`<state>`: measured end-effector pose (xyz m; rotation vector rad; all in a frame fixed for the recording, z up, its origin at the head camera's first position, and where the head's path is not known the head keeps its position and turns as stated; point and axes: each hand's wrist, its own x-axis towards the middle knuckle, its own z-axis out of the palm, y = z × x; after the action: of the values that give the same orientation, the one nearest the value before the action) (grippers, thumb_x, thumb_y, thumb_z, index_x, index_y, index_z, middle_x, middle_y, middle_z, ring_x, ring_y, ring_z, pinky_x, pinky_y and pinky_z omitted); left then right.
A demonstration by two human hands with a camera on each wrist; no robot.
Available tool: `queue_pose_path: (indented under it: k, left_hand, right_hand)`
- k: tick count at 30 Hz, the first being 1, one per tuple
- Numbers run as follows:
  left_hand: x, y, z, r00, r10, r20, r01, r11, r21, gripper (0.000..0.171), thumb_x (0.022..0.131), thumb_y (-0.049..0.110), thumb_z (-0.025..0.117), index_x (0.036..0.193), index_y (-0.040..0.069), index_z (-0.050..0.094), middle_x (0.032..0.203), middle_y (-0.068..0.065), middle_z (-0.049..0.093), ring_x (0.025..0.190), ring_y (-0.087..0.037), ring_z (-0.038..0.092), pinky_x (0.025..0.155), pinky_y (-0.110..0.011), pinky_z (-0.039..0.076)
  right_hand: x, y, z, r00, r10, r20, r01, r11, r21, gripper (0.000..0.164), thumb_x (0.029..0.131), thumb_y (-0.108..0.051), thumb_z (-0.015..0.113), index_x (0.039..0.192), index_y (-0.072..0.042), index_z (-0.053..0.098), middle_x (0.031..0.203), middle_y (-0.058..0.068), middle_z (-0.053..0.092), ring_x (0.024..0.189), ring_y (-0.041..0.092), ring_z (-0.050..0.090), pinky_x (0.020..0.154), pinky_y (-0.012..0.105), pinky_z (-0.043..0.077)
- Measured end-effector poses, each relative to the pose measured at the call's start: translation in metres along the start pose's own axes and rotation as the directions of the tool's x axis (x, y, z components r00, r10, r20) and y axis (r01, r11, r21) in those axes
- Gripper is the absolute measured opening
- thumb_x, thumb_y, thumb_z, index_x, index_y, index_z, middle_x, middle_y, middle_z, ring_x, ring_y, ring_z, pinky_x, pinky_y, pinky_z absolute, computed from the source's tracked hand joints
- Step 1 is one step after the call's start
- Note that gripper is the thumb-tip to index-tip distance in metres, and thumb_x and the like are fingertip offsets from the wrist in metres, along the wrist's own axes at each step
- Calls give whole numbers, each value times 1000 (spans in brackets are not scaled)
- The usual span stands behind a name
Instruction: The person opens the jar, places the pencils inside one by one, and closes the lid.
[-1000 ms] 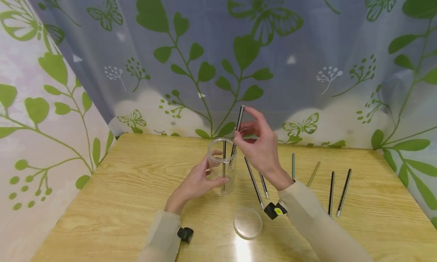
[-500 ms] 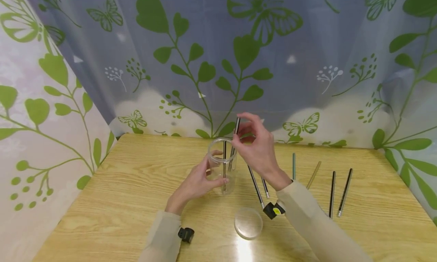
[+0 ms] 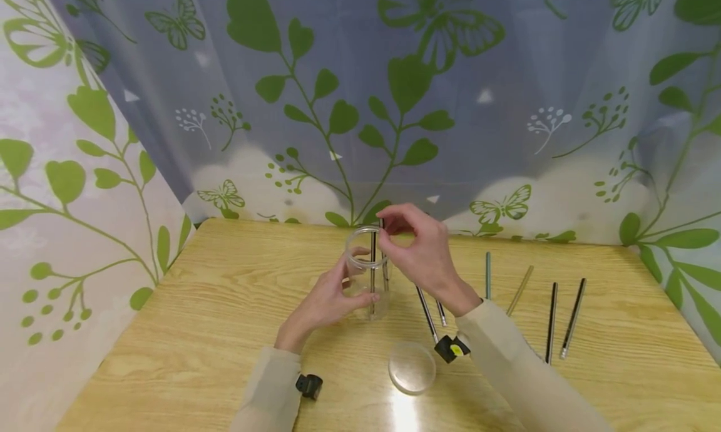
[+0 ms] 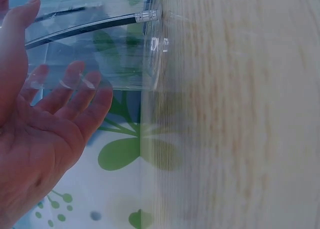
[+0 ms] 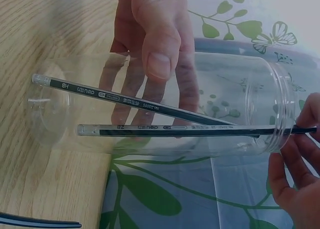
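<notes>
My left hand (image 3: 323, 302) grips the side of a clear plastic jar (image 5: 227, 79), fingers behind and thumb in front. The jar stands open-topped on the table. Inside leans a dark HB pencil (image 5: 110, 97), its eraser end at the jar's bottom. Over the rim, my right hand (image 3: 428, 253) pinches the upper end of a second dark pencil, marked 2B (image 5: 155, 131). Most of that pencil is inside the jar, eraser end down, and its eraser appears a little above the bottom in the right wrist view. The left wrist view shows the fingers (image 4: 95, 109) around the jar's far side.
A round clear lid (image 3: 412, 368) lies in front of the jar. On the wooden table (image 3: 225, 332), to the right, lie several dark pencils (image 3: 573, 319), a teal pencil (image 3: 488, 275) and a gold one (image 3: 519, 289). A patterned curtain (image 3: 315, 188) hangs behind the table.
My right hand has come down and slightly left, lowering the pinched pencil deeper into the jar. My left hand and the jar keep their place.
</notes>
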<state>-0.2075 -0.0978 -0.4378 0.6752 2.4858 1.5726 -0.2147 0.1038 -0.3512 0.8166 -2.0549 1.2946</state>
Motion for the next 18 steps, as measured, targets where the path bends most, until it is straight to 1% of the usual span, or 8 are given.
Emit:
queue_pose_path:
  k: [5,7,10,14,16,18]
  left_hand:
    - [-1,2,0,1000,-11,5,11,1000,-10,77,89,30,81,151,37,36,144,-7,56,141,-35,50,117,-57,42]
    - [-1,3,0,1000,-18,5,18,1000,-14,77,89,30,81,151,38,36,143,-7,56,142,-35,49,118,-56,42]
    - [-2,2,0,1000,-22,3,22,1000,-9,77,89,30,81,150,40,36,142,-6,57,141,-35,49,118,-56,42]
    - [-2,1,0,1000,-17,1,17,1000,-6,76,88,31,81,149,42,37,141,-5,57,142,-34,50,118,-55,43]
    - [-1,1,0,1000,-10,3,10,1000,-11,76,89,30,81,149,41,36,142,-5,57,142,-35,49,118,-56,42]
    - [-1,1,0,1000,-6,5,6,1000,-15,77,89,29,81,150,40,36,143,-5,57,142,-35,49,118,-56,42]
  right_hand:
    - [-2,2,2,999,-30,45,31,999,-16,19,85,4,70,104,-2,72,89,7,73,77,16,69,71,33,62]
    - [-3,3,2,998,-40,56,42,999,-34,17,85,3,71,102,-1,72,88,7,74,77,16,69,72,34,62]
    - [-5,3,2,997,-53,59,57,995,-78,16,84,0,73,100,-3,74,88,6,75,82,19,67,75,32,58]
    - [-6,4,2,997,-57,43,63,988,-143,13,84,-4,74,97,-5,74,85,6,75,86,24,62,76,35,49]
    - [-7,5,2,998,-53,38,59,985,-160,11,84,-5,74,95,-6,73,83,5,74,86,23,61,76,35,48]
    - [-6,6,2,998,-54,44,60,985,-163,9,85,-6,73,94,-7,72,83,5,73,86,23,62,76,38,49]
